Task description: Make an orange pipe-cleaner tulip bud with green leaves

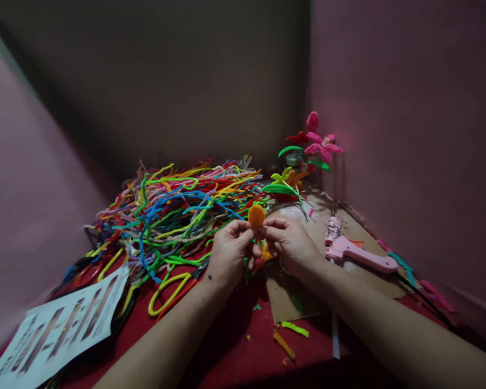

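Note:
An orange pipe-cleaner flower (256,215) is held up in the middle, one rounded petal standing above my fingertips and more orange fuzzy parts hanging below. My left hand (234,246) pinches it from the left between thumb and forefinger. From the other side my right hand (289,240) pinches the same piece, its fingertips close to those of the left. My fingers hide the flower's centre. Just left of my left wrist lie scissors (172,294) with yellow and red handles.
A heap of coloured pipe cleaners (178,205) spreads at the back left. A pink glue gun (358,255) lies on cardboard (303,294) at right, with finished pipe-cleaner flowers (322,143) behind. A printed sheet (60,329) is at front left. Scraps (295,328) dot the red cloth.

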A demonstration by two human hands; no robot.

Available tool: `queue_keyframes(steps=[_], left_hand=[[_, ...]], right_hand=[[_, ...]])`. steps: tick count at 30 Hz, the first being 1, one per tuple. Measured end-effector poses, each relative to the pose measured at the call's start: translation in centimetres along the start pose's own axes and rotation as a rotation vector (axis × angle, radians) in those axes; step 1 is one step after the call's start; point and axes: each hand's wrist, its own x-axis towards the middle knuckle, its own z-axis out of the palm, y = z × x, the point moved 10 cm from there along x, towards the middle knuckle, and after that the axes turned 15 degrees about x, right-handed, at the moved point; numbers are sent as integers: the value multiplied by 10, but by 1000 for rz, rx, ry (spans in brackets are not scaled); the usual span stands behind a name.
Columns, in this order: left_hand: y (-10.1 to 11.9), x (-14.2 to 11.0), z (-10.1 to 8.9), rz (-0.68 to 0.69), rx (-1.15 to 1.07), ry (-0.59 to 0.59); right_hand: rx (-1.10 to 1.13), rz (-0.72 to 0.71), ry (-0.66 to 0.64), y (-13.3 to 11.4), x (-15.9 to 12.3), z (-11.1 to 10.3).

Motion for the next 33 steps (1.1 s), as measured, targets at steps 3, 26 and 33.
queue_keyframes(steps=[3,26,33], left_hand=[[2,2,-5,31,21,43],[18,-2,-19,314,443,217],[18,-2,-20,295,421,225]], right_hand=[[-27,-17,-22,0,0,1],[-472,-595,-23,-70,-23,16],[-570,-590,10,-70,-18,10]])
